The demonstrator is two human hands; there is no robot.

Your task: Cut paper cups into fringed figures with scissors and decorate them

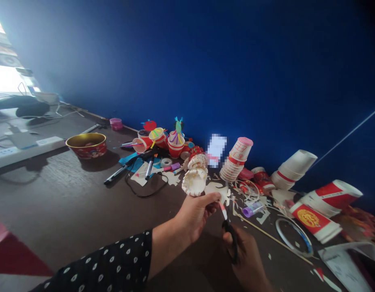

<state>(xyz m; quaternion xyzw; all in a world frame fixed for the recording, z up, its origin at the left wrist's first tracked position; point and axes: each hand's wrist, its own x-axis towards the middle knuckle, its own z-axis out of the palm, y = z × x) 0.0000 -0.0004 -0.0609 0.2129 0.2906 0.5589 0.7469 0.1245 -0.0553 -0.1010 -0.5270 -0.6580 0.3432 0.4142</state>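
My left hand reaches in from the lower left, thumb and fingers closed on a small white-and-red paper piece. Black-handled scissors are gripped by my right hand, their blades pointing up beside that paper piece. Just beyond my left hand stands a round white cup shape with a notched rim. White paper scraps lie behind the fingertips. My right palm is partly blurred.
A red and gold bowl sits at left near a power strip. Decorated cups, markers, a cup stack, tape rings and more cups line the blue wall.
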